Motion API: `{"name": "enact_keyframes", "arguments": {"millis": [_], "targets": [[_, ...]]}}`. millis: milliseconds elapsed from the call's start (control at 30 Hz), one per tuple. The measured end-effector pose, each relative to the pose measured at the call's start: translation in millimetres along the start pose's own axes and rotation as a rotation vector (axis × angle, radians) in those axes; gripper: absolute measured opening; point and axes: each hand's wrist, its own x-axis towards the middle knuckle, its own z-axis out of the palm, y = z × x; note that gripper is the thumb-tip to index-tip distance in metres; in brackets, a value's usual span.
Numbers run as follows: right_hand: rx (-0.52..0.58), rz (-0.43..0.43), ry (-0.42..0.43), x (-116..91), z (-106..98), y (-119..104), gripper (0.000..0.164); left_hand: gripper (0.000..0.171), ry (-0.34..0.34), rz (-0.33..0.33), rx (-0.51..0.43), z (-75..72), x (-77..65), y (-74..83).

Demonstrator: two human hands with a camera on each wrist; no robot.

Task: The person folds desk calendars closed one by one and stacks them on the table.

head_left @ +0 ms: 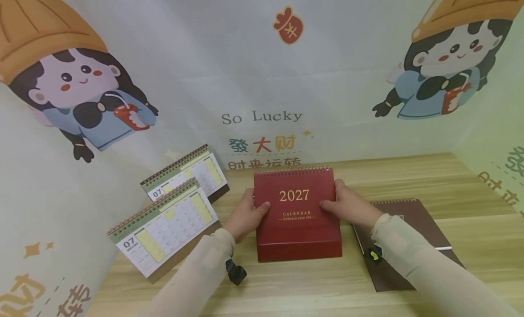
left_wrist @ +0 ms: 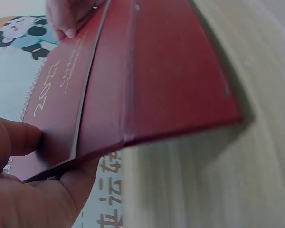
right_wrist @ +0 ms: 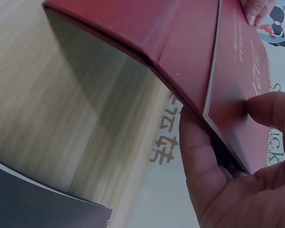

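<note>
A red 2027 desk calendar (head_left: pixel 298 228) stands tilted back in the middle of the head view, its spiral binding along the top and gold lettering on the cover. My left hand (head_left: pixel 246 216) grips its left side, thumb on the front cover and fingers behind. On the opposite side my right hand (head_left: pixel 354 205) holds it the same way. In the left wrist view the left thumb (left_wrist: pixel 21 137) presses the cover, while the right wrist view shows the right thumb (right_wrist: pixel 268 109) doing likewise. The fingertips behind the calendar are partly hidden.
Two green-topped desk calendars, one nearer (head_left: pixel 172 230) and one behind (head_left: pixel 217 171), stand at the left. A dark brown spiral-bound calendar or notebook (head_left: pixel 393 271) lies at the right, partly under my right forearm. A printed cloth backdrop (head_left: pixel 344 94) rises behind the wooden table (head_left: pixel 483 235).
</note>
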Motion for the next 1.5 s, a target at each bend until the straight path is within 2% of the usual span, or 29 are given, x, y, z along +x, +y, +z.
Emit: {"name": "enact_keyframes", "arguments": {"millis": [100, 233, 433, 533, 667, 900, 1067, 1367, 1500], "targets": [[-0.020, 0.000, -0.013, 0.5, 1.8, 2.4, 0.040, 0.045, -0.001, 0.002, 0.075, 2.7, 0.4, -6.7], [-0.102, 0.008, 0.002, 1.7, 4.3, 6.9, 0.040, 0.047, 0.013, 0.029, 0.181, 6.8, 4.3, -13.8], [-0.254, 0.033, 0.018, 5.0, 10.3, 12.2, 0.042, 0.044, 0.033, 0.054, 0.413, 9.3, 10.0, -22.7], [-0.286, 0.041, 0.003, 7.7, 11.4, 13.4, 0.038, 0.047, 0.036, 0.054, 0.509, 9.7, 11.6, -23.9], [-0.291, 0.055, -0.029, 11.6, 11.6, 13.6, 0.027, 0.048, 0.040, 0.053, 0.582, 10.6, 14.9, -23.6], [-0.316, 0.105, -0.087, 16.3, 14.1, 18.3, 0.023, 0.051, 0.008, -0.023, 0.675, 15.9, 22.7, -29.0], [-0.309, 0.154, -0.104, 17.7, 15.5, 21.6, 0.022, 0.051, -0.008, -0.038, 0.722, 17.8, 27.9, -35.0], [-0.430, 0.163, -0.062, 17.5, 23.5, 20.3, 0.027, 0.046, -0.024, -0.077, 0.726, 16.2, 24.2, -28.3], [-0.389, 0.191, -0.067, 18.1, 23.0, 22.5, 0.030, 0.045, -0.026, -0.084, 0.710, 16.6, 24.2, -27.2]]}}
